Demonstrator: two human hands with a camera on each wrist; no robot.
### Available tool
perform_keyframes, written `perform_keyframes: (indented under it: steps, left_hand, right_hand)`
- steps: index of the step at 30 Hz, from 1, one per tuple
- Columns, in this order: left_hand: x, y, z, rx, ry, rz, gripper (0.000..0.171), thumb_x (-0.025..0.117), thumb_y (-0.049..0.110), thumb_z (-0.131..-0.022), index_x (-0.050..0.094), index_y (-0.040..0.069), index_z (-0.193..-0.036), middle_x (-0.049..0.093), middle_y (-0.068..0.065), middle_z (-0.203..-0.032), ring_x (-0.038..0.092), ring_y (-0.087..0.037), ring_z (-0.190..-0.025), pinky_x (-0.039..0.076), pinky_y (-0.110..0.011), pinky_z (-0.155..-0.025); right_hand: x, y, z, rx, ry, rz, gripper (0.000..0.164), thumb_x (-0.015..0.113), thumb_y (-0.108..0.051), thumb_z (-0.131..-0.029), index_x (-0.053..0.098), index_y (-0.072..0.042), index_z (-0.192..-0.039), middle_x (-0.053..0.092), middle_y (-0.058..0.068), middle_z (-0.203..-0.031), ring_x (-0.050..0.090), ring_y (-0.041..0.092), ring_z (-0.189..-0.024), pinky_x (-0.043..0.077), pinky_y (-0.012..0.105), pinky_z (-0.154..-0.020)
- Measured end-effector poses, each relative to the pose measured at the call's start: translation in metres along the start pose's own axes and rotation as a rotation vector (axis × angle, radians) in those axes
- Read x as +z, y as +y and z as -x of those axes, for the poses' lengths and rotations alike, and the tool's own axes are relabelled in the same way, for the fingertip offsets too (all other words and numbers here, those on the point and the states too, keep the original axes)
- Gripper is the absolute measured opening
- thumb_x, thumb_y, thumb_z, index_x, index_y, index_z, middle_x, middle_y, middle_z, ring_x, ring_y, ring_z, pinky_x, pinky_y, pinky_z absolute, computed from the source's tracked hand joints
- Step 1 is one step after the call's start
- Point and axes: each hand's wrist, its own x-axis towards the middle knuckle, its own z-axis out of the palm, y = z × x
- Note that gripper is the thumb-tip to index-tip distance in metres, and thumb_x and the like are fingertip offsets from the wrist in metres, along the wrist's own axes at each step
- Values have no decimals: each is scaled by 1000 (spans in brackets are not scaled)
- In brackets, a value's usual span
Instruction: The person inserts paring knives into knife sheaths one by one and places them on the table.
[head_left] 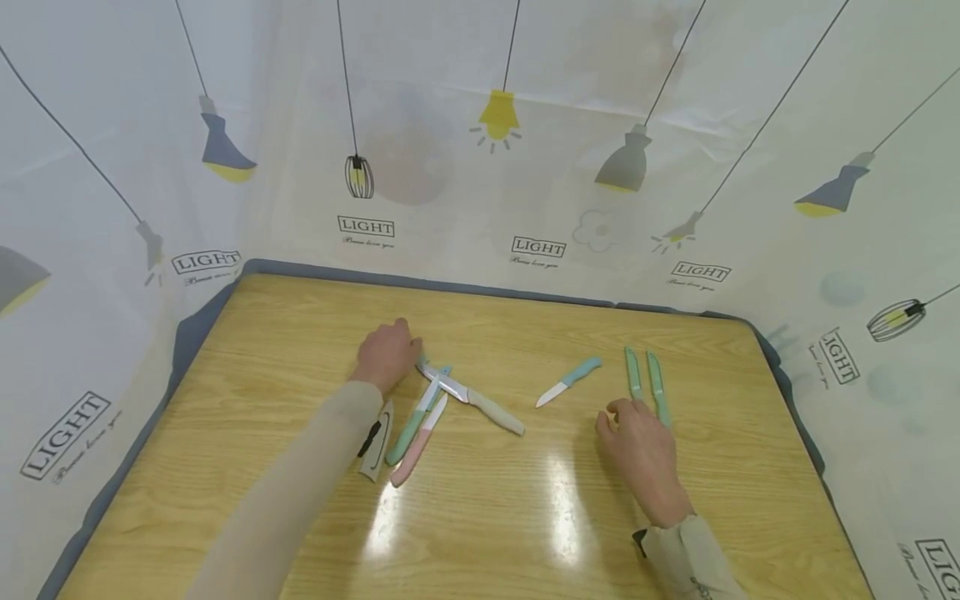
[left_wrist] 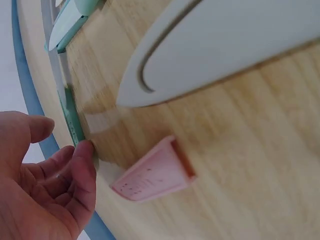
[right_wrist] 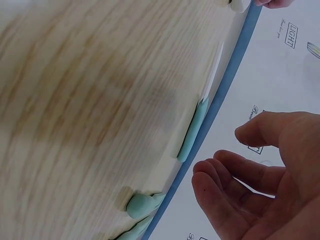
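Observation:
In the head view my left hand is at the table's left half, beside the blade end of a white-handled knife. Its thumb and fingers stand apart in the left wrist view, fingertips by a green strip; whether they touch is unclear. Near it lie a green-handled knife, a pink-handled knife and a flat white grooved piece. My right hand, fingers loosely bent around nothing, hovers by two slim green items. A blue-handled knife lies left of them.
A pink blade cover lies on the wood in the left wrist view. The wooden table has a blue-grey edge and meets white printed fabric at the back and sides.

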Motion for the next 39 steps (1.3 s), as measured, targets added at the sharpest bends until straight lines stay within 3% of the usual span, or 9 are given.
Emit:
perform_keyframes:
  steps: [3, 11, 18, 22, 25, 28, 32, 36, 39]
  left_hand:
    - [-1, 3, -2, 19, 7, -2, 33, 51, 30, -98, 57, -1, -108, 59, -10, -78, 58, -23, -64, 52, -33, -52]
    - [4, 5, -7, -6, 42, 9, 39, 53, 15, -95, 47, -7, -126, 59, -22, -97, 62, -33, -80, 56, -41, -64]
    - [4, 7, -10, -61, 68, 79, 22, 54, 6, -91, 49, -5, -110, 59, -18, -86, 62, -31, -75, 56, -38, -61]
    - [1, 4, -9, -112, 28, 108, 15, 58, 14, -89, 55, 0, -94, 57, -10, -78, 57, -24, -66, 51, -32, -52]
    - [-1, -1, -8, -132, 20, 135, 20, 60, 24, -88, 60, 4, -87, 60, -8, -77, 55, -21, -63, 48, -31, -51]
    - [-2, -5, -7, -129, 40, 230, 32, 62, 32, -87, 65, 4, -101, 66, -9, -92, 59, -21, -73, 52, -35, -63]
    - [-8, -6, -1, -92, 41, 468, 44, 62, 30, -88, 61, 1, -122, 63, -12, -115, 59, -27, -97, 52, -41, -83]
    - [-15, -4, 8, -78, 17, 677, 43, 61, 24, -89, 59, 0, -125, 64, -12, -113, 61, -26, -99, 54, -37, -83]
    - [-15, -3, 14, -93, -28, 900, 47, 61, 20, -91, 53, -2, -132, 65, -13, -113, 65, -24, -98, 56, -32, -83]
  right_hand:
    - [0, -1, 1, 6, -7, -5, 33, 57, -25, -91, 70, 3, -103, 66, 14, -91, 62, 25, -74, 54, 39, -55]
    - [4, -3, 2, 10, -10, -9, 32, 58, -25, -91, 70, 2, -102, 66, 14, -91, 62, 24, -73, 54, 37, -53]
    - [5, -4, 2, 7, -3, -19, 32, 58, -25, -91, 70, 3, -103, 66, 14, -91, 62, 25, -74, 54, 38, -55]
    - [5, -5, 2, -1, -1, -20, 32, 58, -24, -91, 70, 3, -102, 66, 14, -91, 61, 24, -73, 54, 37, -54]
    - [5, -6, 1, 5, -10, -22, 32, 58, -25, -91, 70, 3, -103, 66, 14, -91, 61, 24, -73, 54, 37, -54]
    - [4, -7, 1, 15, -23, -20, 33, 57, -25, -91, 69, 2, -105, 65, 13, -92, 61, 24, -73, 54, 36, -55]
    - [3, -11, 1, 12, -28, -20, 33, 57, -25, -91, 69, 1, -105, 65, 13, -92, 61, 23, -72, 53, 34, -52]
    - [3, -15, 2, -21, -8, -26, 32, 58, -24, -91, 69, 3, -104, 65, 14, -91, 61, 23, -70, 52, 33, -51]
    - [3, -17, 2, -42, 12, -24, 31, 59, -23, -90, 70, 3, -102, 66, 15, -89, 62, 23, -68, 52, 33, -49]
